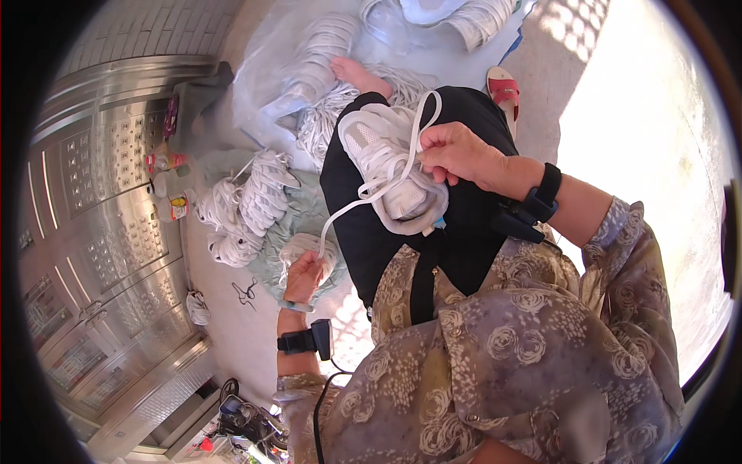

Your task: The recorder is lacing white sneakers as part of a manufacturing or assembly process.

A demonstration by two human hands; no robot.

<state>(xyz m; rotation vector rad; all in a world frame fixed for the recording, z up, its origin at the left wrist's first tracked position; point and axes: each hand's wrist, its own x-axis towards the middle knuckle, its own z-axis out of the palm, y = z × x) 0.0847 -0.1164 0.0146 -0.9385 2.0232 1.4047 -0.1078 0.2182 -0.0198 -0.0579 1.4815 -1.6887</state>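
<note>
A white shoe with mesh panels lies across my lap on black cloth, its collar toward me. White shoelace runs through its eyelets. My left hand is closed in a pinch on one end of the white shoelace, drawn out to the lower left. My right hand is closed on another stretch of the lace at the shoe's right side, and a loop stands up above the fingers. Below and behind my left hand, another white shoe is partly hidden.
Bundled white shoes rest on a green cloth at left. Ahead, a heap of white laces lies by a plastic sheet with stacked shoes. Bottles stand near a metal door. A red slipper is at upper right.
</note>
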